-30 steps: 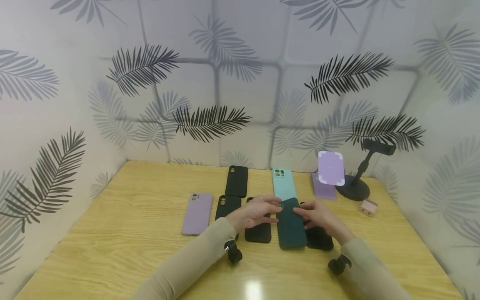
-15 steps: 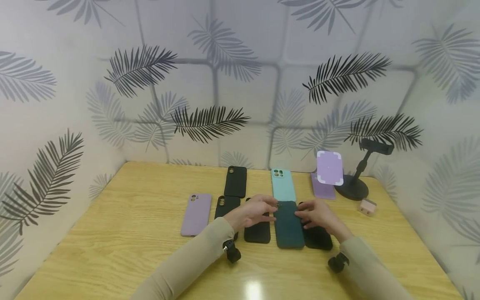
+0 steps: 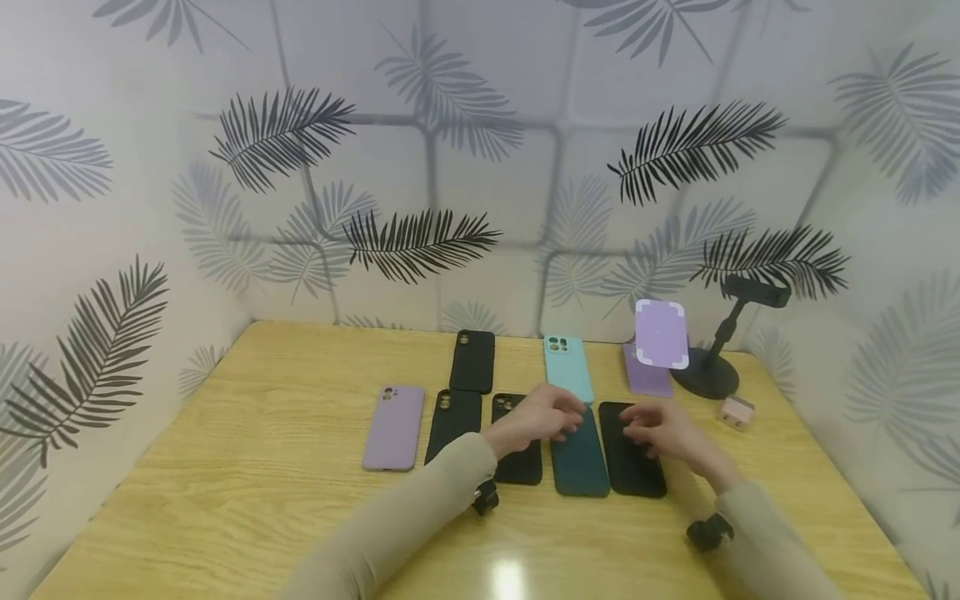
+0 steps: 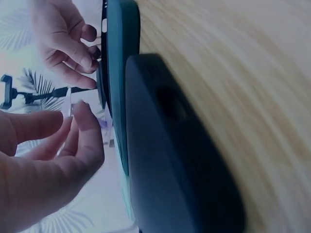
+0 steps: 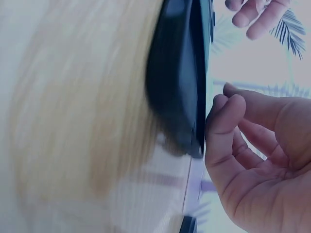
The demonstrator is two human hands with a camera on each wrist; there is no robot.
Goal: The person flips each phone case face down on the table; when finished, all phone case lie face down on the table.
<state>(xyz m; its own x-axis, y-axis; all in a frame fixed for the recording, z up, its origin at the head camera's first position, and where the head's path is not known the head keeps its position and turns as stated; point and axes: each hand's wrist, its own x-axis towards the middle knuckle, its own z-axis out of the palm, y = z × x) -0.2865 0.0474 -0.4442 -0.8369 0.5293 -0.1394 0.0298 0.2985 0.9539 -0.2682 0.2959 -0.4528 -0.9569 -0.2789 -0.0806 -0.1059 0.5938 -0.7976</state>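
Observation:
My left hand [image 3: 543, 414] hovers over the upper part of a dark teal phone case [image 3: 581, 462], its fingers loosely bent and holding nothing. In the left wrist view a dark phone case [image 4: 170, 170] stands large below that hand [image 4: 53, 160]. My right hand [image 3: 671, 433] is above the upper right side of a black phone case [image 3: 636, 467], fingers bent, nothing gripped. The right wrist view has this hand [image 5: 262, 155] close to the edge of the black case [image 5: 180, 63]; whether it touches is hard to tell. Another black case [image 3: 521, 462] lies partly under my left forearm.
A light blue case [image 3: 568, 371] lies behind the teal one. Two more black cases [image 3: 472, 362] [image 3: 453, 425] and a lilac case [image 3: 393, 429] lie leftward. At back right are a purple phone stand [image 3: 660, 336], a black stand [image 3: 708, 375] and a pink charger [image 3: 737, 412].
The teal case slid slightly left and nearer into line with the black one, and both hands have come off it. The left hand shifted right over it; the right hand moved right.

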